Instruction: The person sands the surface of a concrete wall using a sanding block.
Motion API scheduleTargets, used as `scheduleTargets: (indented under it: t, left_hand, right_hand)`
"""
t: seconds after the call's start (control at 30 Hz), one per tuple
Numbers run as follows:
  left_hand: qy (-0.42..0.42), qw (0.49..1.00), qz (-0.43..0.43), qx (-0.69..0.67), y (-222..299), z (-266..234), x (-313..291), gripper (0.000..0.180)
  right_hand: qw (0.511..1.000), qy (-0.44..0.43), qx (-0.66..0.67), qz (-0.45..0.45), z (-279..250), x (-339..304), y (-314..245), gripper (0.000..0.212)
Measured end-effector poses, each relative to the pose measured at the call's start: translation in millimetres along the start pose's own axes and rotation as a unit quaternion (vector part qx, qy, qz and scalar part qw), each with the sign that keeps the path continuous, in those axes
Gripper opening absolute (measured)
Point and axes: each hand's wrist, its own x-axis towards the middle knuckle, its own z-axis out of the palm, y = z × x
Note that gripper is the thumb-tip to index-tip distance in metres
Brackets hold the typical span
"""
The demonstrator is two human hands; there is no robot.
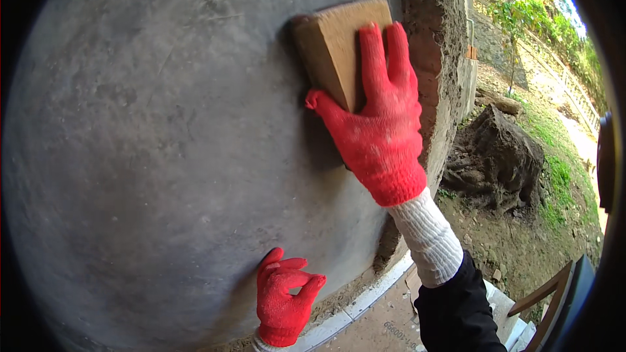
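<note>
My right hand [385, 111], in a red knit glove, grips a brown wooden block [339, 42] with squared edges. It holds the block against a grey, smooth-plastered wall [169, 156]. Two fingers stretch up along the block's face and the thumb lies by its left edge; the palm hides the lower part. Low down, near the bottom of the wall, is my left hand [283, 300] in a matching red glove. Its fingers are loosely bent and partly apart, with nothing visible in them. Whether its fingertips touch the wall cannot be told.
A rough, unfinished wall edge [433, 58] runs down just right of my right hand. Pale edging [355, 306] follows the wall's foot beside brown tiles [372, 336]. Outside are a large dark stump [499, 160] and a grassy slope. A wooden frame [548, 300] stands at lower right.
</note>
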Motion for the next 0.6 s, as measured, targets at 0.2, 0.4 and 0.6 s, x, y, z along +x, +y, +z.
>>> scheduleTargets:
  t: [0.2,0.4,0.6]
  left_hand:
    - [-0.018,1.000,0.010,-0.009,2,0,0,0.032]
    - [0.000,1.000,0.004,0.007,-1,0,-3,0.033]
    - [0.008,1.000,0.003,-0.016,-1,4,-1,0.033]
  right_hand:
    - [0.995,-0.050,-0.025,-0.086,-17,-216,51,0.103]
    - [0.994,-0.074,0.002,-0.083,-14,-105,12,0.086]
    - [1.000,0.012,-0.001,-0.019,-2,27,-6,0.089]
